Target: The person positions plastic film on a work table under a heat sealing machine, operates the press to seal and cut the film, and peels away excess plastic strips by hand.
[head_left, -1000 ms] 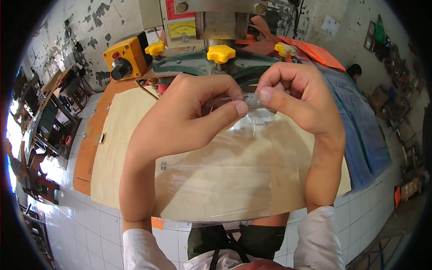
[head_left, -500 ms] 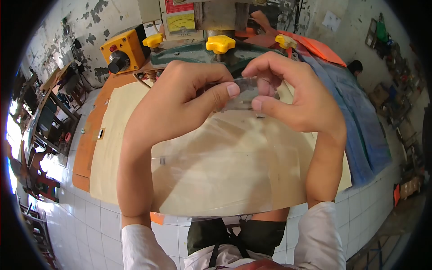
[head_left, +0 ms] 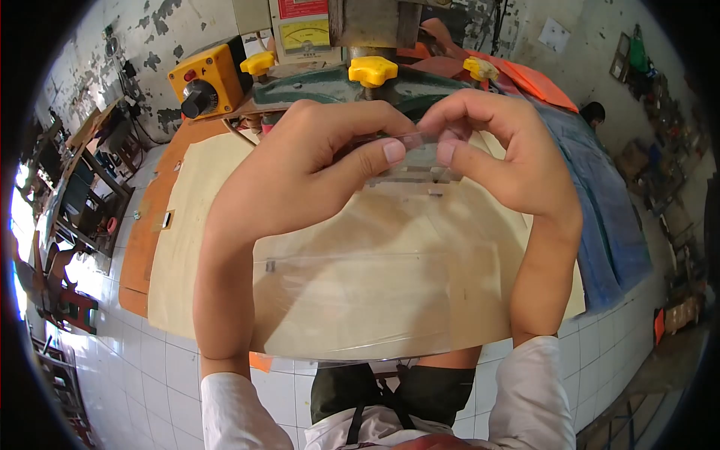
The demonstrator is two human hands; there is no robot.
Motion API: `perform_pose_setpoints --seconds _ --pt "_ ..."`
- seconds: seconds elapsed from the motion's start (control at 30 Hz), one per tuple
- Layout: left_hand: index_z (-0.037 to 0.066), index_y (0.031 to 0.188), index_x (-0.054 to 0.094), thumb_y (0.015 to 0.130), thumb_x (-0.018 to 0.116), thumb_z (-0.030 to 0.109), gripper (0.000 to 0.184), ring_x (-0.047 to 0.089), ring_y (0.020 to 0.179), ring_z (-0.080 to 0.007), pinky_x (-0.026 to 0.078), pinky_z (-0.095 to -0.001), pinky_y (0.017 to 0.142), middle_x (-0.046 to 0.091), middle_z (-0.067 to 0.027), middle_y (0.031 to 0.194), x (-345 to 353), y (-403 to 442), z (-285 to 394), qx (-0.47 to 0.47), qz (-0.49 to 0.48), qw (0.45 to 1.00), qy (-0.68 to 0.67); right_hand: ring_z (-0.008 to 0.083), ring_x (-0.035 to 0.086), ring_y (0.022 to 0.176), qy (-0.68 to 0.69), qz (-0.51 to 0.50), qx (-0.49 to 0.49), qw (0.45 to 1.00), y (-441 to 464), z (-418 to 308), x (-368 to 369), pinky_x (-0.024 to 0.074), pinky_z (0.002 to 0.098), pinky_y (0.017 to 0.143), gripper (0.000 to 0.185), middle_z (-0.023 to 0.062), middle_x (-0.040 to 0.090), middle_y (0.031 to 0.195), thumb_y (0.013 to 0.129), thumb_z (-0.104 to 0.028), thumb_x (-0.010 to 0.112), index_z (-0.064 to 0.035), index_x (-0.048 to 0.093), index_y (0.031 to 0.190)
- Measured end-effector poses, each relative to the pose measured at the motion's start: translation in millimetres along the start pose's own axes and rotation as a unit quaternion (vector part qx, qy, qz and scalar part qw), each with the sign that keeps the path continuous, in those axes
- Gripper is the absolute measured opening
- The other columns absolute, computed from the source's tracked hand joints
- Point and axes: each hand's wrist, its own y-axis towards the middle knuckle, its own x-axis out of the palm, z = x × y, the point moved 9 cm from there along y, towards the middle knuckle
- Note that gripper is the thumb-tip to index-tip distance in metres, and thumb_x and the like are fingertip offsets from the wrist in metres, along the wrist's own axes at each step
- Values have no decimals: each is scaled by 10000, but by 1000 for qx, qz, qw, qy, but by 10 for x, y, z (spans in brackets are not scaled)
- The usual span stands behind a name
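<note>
My left hand (head_left: pixel 319 161) is closed, thumb against bent fingers, on a small clear plastic sheet (head_left: pixel 421 159) raised above the worktop. My right hand (head_left: pixel 506 154) pinches the right part of that same sheet between thumb and fingers. The fingertips of both hands are close together at its upper edge. Beneath them lies a larger clear plastic sheet (head_left: pixel 352 292) on the cream-coloured board (head_left: pixel 191 247). A small dark piece (head_left: pixel 435 194) sits just under the hands, and a small grey mark (head_left: pixel 271 265) shows near my left forearm.
Behind the hands stands a green metal machine part (head_left: pixel 300 91) with yellow star knobs (head_left: pixel 373 72). A yellow control box (head_left: pixel 206 81) with a black dial is at the back left, near a gauge (head_left: pixel 306 37). Blue cloth (head_left: pixel 600 225) and an orange sheet (head_left: pixel 536 81) lie on the right.
My right hand's thumb and fingers, apart before, have come together on the small plastic sheet. My left hand has shifted slightly to the right, bringing the fingertips nearer each other.
</note>
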Motion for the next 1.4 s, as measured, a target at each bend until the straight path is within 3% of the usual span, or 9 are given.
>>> perform_pose_setpoints --seconds 0.17,0.23,0.7,0.8,0.87,0.97,1.07,1.13,1.4 --pt "-25 1041 671 1000 603 149 191 585 741 -66 474 -227 638 673 -31 867 40 -2 -31 -41 -25 999 -18 45 562 730 59 -26 56 996 8 66 18 454 217 652 107 -12 639 802 905 -46 647 24 685 978" --pt "-28 1037 668 994 605 135 180 590 745 -68 480 -226 648 672 -31 868 33 0 -43 -35 -23 999 -9 49 564 733 177 -43 120 976 -12 116 78 454 218 654 95 -7 641 804 910 -50 642 26 683 952" --pt "-38 999 649 949 639 65 115 615 767 -80 514 -241 685 668 -32 878 89 -11 -8 -36 -5 995 -90 101 595 711 248 -82 111 959 -1 71 218 480 244 652 154 42 644 819 852 -124 663 22 659 900" --pt "-39 994 655 903 680 36 120 645 770 -119 528 -255 708 676 -53 867 33 11 61 24 14 998 -59 99 602 704 260 -80 116 955 -8 62 211 486 245 649 169 45 651 815 841 -142 676 19 663 892" --pt "-22 969 676 819 743 -10 164 668 740 -181 537 -275 689 686 -89 860 -28 -14 306 174 43 982 60 98 605 701 263 -80 119 954 -9 47 203 488 245 647 176 47 653 813 835 -149 683 18 664 887" --pt "1 945 698 754 784 -28 211 673 710 -220 535 -287 650 690 -108 854 -83 -45 444 235 117 963 67 101 605 696 266 -73 126 953 -19 32 190 488 244 646 182 53 655 811 824 -150 690 22 664 879" --pt "23 919 716 721 807 -12 221 666 689 -215 520 -295 606 695 -88 840 -45 -99 533 311 113 936 120 106 607 692 272 -69 131 951 -20 49 185 487 245 644 180 58 655 810 822 -141 689 26 661 884" --pt "32 913 721 711 811 4 223 664 688 -212 513 -294 600 694 -77 830 -59 -121 551 330 116 924 155 102 616 737 294 -103 108 944 -17 25 211 505 244 675 114 69 691 878 893 -29 646 53 677 967" --pt "53 886 729 684 826 52 224 639 667 -204 486 -294 575 690 -51 807 -39 -162 590 372 127 890 230 93 618 743 276 -101 116 949 -22 22 205 504 236 677 106 58 691 870 892 -23 646 46 681 964"
